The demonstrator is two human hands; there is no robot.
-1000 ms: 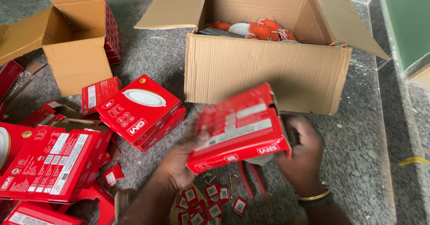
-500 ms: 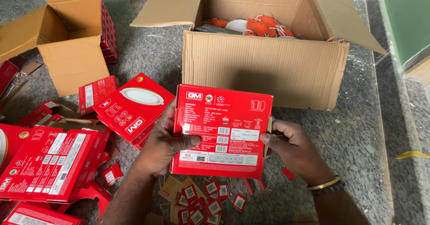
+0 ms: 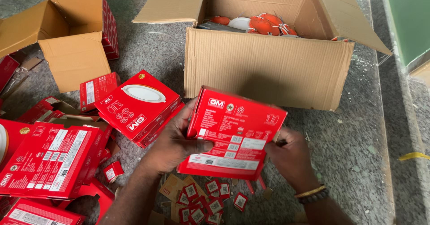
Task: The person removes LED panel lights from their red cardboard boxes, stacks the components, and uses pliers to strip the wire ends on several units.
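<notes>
head view: both hands are holding one flat red carton up off the floor, printed back panel facing the camera. left hand is gripping the carton's left edge, thumb lying across the printed face and the other fingers tucked behind, so it is pinching the carton through its thin side. right hand is sitting at the lower right edge; its fingers are partly hidden behind the carton, so they are pressing on that edge or on something at it, cannot tell which (a small flap may be there, too blurred to say). the carton is lying between the two grips, long axis running from the left grip across to the right grip and tilting down toward the right, top edge leaning away from the wrists. left hand is reaching higher up the side and is covering more of the carton; right hand is lower and only at the corner.

below the grips a scatter of small red tags is lying on the speckled stone floor. just left of the left grip a stack of red cartons is lying face up, showing a round white picture, and further left more flat red cartons are piling up. beyond the held carton, well above both grips, a big open cardboard box is standing with orange and white round parts inside. far up-left a smaller open cardboard box is lying on its side.
</notes>
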